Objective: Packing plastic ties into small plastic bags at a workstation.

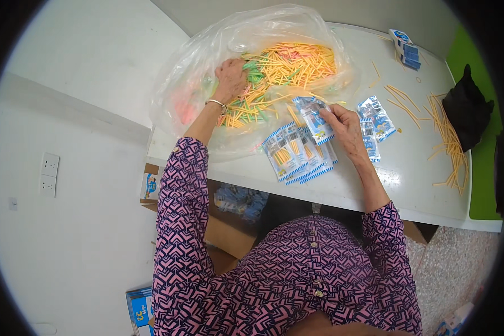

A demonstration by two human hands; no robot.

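Observation:
A large clear plastic bag (190, 61) lies spread on the table, holding a heap of thin yellow sticks (299, 61) with green sticks (254, 73) and pink ones among them. Inside its mouth, my left hand (231, 79) curls down beside the green sticks; its fingertips are hidden, so what they grip does not show. My right hand (344, 126) pinches a small blue-and-white packet (315, 120) between thumb and fingers, just in front of the bag. Below it lie several overlapping packets (285, 154), with yellow sticks showing through clear windows.
More packets (378, 119) lie right of my right hand. A packet stack (406, 50) stands at the far right. Loose yellow sticks (451, 145) scatter near a black cloth-like item (469, 109) by a green panel (484, 190). A wall (84, 140) borders the left; boxes (140, 308) sit below.

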